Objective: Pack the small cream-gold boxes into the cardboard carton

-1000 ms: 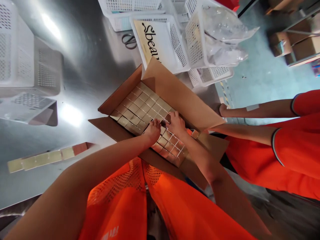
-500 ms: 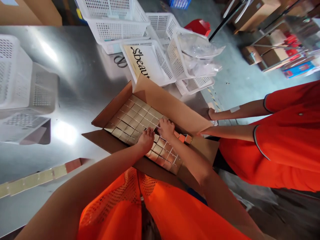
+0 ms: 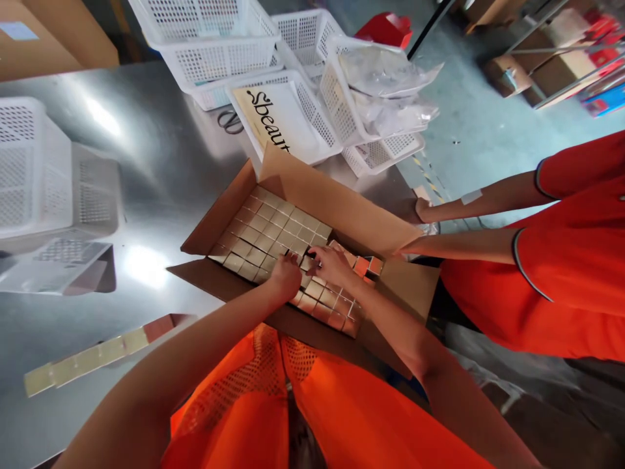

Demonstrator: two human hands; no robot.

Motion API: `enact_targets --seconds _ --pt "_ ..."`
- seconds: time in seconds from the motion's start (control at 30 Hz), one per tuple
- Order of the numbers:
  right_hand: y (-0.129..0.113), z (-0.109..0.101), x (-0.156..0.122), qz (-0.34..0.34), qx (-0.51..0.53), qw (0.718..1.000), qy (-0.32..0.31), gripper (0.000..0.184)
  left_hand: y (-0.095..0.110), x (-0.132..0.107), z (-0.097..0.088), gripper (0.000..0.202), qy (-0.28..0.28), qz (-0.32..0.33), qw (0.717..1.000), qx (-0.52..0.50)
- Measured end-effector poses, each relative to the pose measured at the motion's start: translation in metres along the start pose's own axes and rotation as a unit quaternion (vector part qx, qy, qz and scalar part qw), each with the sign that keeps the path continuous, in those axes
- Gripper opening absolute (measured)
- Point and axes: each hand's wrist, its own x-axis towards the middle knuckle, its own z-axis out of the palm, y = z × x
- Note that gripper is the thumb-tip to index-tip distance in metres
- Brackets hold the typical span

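An open cardboard carton (image 3: 332, 192) holds tight rows of small square boxes (image 3: 266, 225), pale gold on the left and orange-tinted toward the right. My left hand (image 3: 287, 277) is over the middle of the rows, its curled fingertips down at the edge of a small box. Just to its right, my right hand (image 3: 333, 264) pinches at a small box (image 3: 306, 263) between the two hands. Dark gaps show around this box. My fingers partly hide the boxes beneath. A few orange boxes (image 3: 375, 265) sit looser near the carton's right end.
The carton stands on a shiny metal table (image 3: 156, 169). White baskets (image 3: 229, 62) are stacked behind it, one with a printed "Sbeaut" sheet (image 3: 268, 117). Scissors (image 3: 229, 121) lie alongside. More baskets (image 3: 29, 169) and a box row (image 3: 97, 355) are left. A co-worker's hand (image 3: 407, 249) touches the carton.
My right hand has shifted slightly and its fingers now bend down at a small box beside my left fingertips. The left hand stays in nearly the same spot. The whole view has tilted a little.
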Motion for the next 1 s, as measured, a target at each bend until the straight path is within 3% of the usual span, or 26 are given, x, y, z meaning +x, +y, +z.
enact_targets --seconds 0.3,0.57,0.67,0.83,1.0 --pt "0.000 -0.012 0.000 0.035 -0.033 0.997 0.055 0.043 0.001 -0.004 -0.003 0.051 -0.010 -0.013 1.000 -0.008" --pt "-0.002 -0.001 0.002 0.006 -0.057 0.997 0.051 0.021 0.004 -0.004 -0.003 0.052 -0.020 -0.019 0.999 -0.030" --pt "-0.009 0.002 0.000 0.007 -0.061 0.997 0.055 0.021 0.004 -0.004 -0.005 0.052 -0.026 -0.023 0.999 -0.036" --pt "-0.021 0.009 -0.011 -0.003 -0.039 0.998 0.049 0.021 -0.015 -0.005 -0.020 0.045 -0.058 0.020 0.997 -0.049" --pt "-0.027 0.021 -0.020 -0.030 -0.022 0.999 -0.001 0.043 -0.041 -0.006 -0.024 0.045 -0.092 0.037 0.993 -0.063"
